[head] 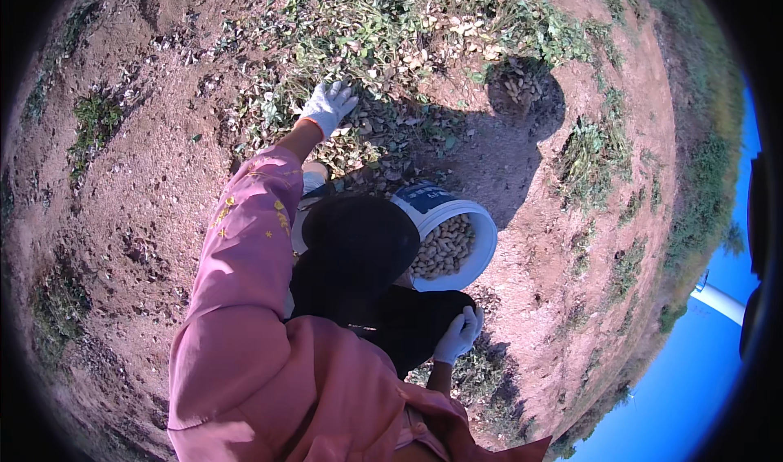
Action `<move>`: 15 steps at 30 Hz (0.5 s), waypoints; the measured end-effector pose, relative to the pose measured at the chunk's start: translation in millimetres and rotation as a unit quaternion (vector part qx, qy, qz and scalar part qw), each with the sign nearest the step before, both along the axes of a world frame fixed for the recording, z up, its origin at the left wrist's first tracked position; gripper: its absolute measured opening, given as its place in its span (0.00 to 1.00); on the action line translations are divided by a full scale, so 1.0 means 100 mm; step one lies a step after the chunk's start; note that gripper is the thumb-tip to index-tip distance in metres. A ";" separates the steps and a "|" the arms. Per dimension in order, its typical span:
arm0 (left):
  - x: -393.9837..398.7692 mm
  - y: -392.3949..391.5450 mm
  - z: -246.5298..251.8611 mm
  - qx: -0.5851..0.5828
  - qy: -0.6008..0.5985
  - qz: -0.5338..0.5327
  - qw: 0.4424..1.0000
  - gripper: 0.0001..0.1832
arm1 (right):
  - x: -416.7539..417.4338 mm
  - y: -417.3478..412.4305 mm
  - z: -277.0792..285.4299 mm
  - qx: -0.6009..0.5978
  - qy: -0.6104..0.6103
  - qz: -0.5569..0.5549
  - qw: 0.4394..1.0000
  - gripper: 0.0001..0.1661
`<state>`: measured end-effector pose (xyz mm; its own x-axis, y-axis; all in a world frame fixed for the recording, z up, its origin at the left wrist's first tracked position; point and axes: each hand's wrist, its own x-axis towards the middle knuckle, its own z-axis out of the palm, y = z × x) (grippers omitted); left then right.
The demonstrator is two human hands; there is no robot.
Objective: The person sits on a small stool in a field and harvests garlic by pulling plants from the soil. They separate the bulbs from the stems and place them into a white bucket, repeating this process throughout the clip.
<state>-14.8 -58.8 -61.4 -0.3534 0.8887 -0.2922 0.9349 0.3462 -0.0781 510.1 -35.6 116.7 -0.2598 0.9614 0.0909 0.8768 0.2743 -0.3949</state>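
My left hand (330, 106), in a white knit glove with an orange cuff, reaches out with fingers spread over the peanut vines and dry leaves (373, 64). I see nothing held in it. My right hand (460, 335), also gloved, rests against my black-trousered knee (422, 321); its fingers are partly curled, and its palm is hidden. Beside my knees a white plastic bucket (486, 242) leans over with its mouth towards me. Unshelled peanuts (445, 248) fill much of what shows inside. Its blue label (427, 196) bears writing.
A small heap of peanuts (520, 89) lies on the soil within my head's shadow. More cut vines (592, 156) lie along the reddish, stony ground (153, 217). Green scrub (703, 205) borders the field, and a white tower (719, 302) stands against the sky.
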 end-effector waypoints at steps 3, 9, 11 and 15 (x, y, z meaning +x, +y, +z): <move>-0.08 0.04 0.02 -0.002 -0.146 0.049 0.988 0.34 | -0.02 0.03 0.01 -0.003 -0.007 -0.004 1.000 0.14; 0.03 -0.21 -0.60 0.105 0.093 0.043 0.989 0.17 | -0.03 0.03 0.03 0.002 -0.009 0.010 1.000 0.14; 0.03 -0.36 -0.64 0.066 0.103 0.050 0.991 0.15 | -0.02 0.02 0.02 0.010 0.000 0.007 1.000 0.13; 0.02 -0.73 -0.21 0.049 0.122 -0.006 0.991 0.12 | 0.01 0.00 0.01 0.011 0.015 0.011 1.000 0.13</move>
<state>-13.2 -131.3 -82.5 -0.3915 0.9134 -0.1120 0.8968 0.3514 -0.2690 511.1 -35.8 117.9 -0.2772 0.9534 0.1194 0.8588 0.3015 -0.4141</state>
